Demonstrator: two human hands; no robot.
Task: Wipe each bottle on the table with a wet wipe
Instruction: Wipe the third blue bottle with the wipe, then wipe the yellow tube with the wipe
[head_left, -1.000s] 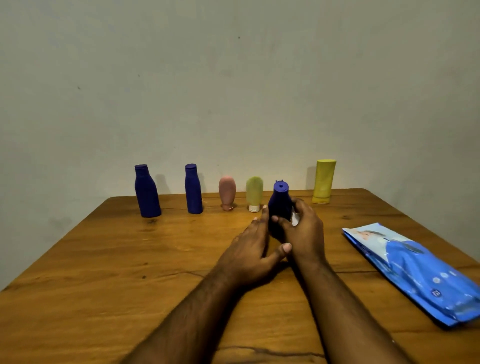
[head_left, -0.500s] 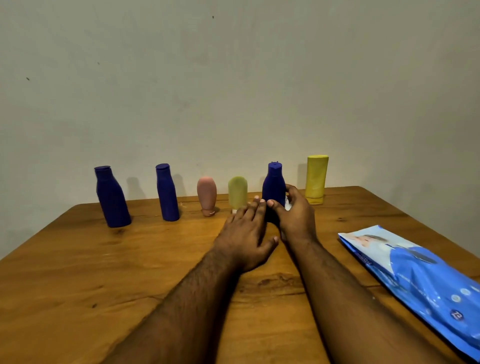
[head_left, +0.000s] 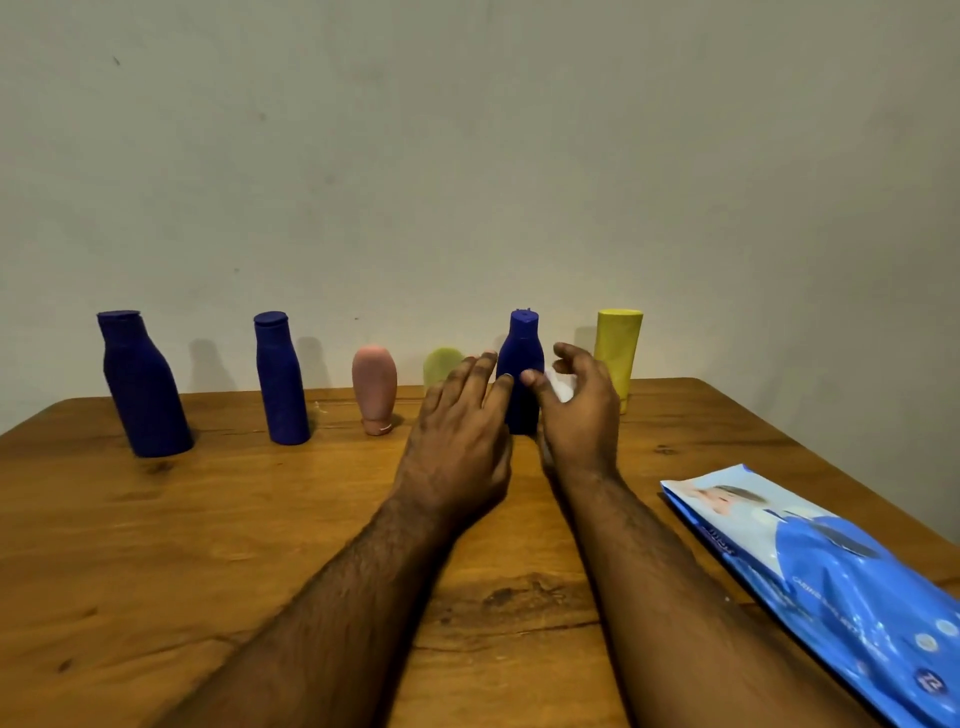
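Six bottles stand in a row at the far edge of the wooden table (head_left: 156, 519): a large blue bottle (head_left: 140, 384), a slimmer blue bottle (head_left: 280, 379), a pink bottle (head_left: 374, 387), a green bottle (head_left: 441, 364), a small blue bottle (head_left: 522, 364) and a yellow bottle (head_left: 618, 348). My left hand (head_left: 457, 436) is just left of the small blue bottle, fingers straight, and covers most of the green bottle. My right hand (head_left: 576, 415) is just right of that bottle, fingers curled round a white wet wipe (head_left: 558, 387). The small blue bottle stands upright between both hands.
A blue pack of wet wipes (head_left: 831, 577) lies at the table's right edge, near my right forearm. A plain wall rises directly behind the row of bottles.
The small blue bottle went from my hands near the table's middle back into the row, upright. Both hands have come off it and opened away from its sides.
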